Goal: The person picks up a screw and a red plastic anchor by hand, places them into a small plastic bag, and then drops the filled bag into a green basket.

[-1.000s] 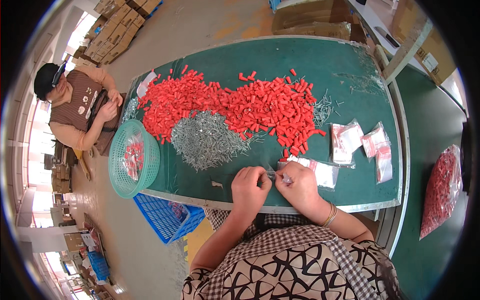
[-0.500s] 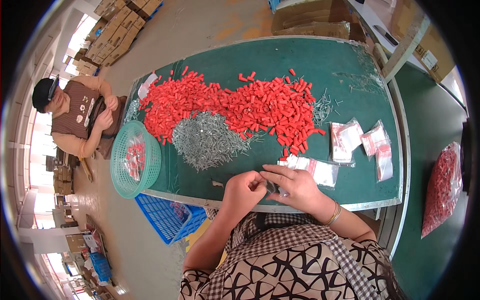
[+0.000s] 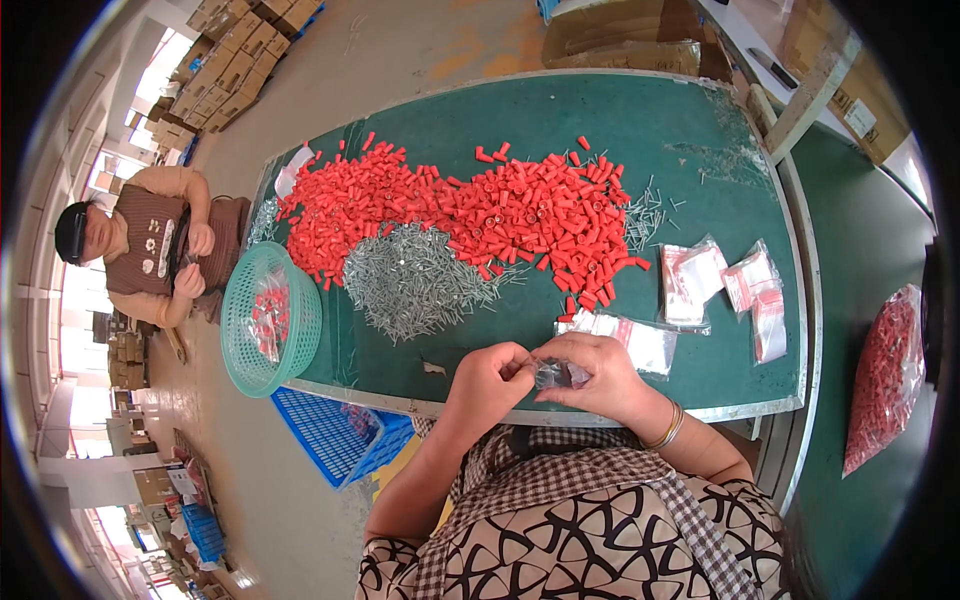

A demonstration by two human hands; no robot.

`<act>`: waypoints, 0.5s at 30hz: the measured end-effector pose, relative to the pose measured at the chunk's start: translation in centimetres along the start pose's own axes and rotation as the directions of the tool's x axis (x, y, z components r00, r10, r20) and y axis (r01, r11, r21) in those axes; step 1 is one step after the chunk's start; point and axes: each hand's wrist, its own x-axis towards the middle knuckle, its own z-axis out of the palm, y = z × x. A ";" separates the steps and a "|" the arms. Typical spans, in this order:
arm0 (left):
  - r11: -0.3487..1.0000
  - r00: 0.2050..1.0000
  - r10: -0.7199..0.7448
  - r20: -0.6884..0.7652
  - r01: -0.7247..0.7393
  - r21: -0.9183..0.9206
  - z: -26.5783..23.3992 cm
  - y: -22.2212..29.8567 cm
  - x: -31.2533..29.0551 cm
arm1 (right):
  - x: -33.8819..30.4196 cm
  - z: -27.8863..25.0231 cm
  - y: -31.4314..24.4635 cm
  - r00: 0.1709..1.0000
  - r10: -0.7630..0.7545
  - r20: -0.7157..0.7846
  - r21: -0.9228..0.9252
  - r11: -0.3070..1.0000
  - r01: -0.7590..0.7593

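Head-worn fisheye, downward over table (image 3: 620, 110)

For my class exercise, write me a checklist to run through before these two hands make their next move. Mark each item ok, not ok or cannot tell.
1. Bag held by both hands: ok. The left hand and right hand grip a small clear plastic bag.
2. Bag's contents confirmed: cannot tell. It is small and partly hidden.
3. Red caps within view: ok, heaped on the green table.
4. Grey fasteners fully separate from red caps: not ok. The heaps meet.
5. Green basket fully supported: cannot tell. Its underside is hidden.
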 end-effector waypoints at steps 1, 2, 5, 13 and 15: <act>1.000 1.000 0.001 0.009 0.000 -0.013 -0.1 0.0 0.0 | -0.1 0.0 0.2 1.000 -0.002 -0.021 0.037 0.999 0.003; 1.000 1.000 -0.001 0.009 0.001 -0.011 -0.2 0.2 0.0 | -0.1 0.0 0.4 0.999 -0.003 -0.043 0.074 0.997 0.006; 0.982 0.998 -0.050 -0.049 0.040 -0.185 -1.3 0.5 0.4 | -0.3 -0.2 0.8 0.997 0.076 -0.031 0.224 0.972 -0.067; 0.617 0.853 0.500 -0.150 -0.230 0.752 -3.2 -3.1 4.8 | -0.5 0.5 0.6 0.984 0.175 0.044 0.322 0.930 -0.179; 0.557 0.873 0.474 -0.112 -0.199 0.806 -3.2 -3.3 5.3 | -0.5 0.5 0.8 0.989 0.145 0.035 0.300 0.942 -0.149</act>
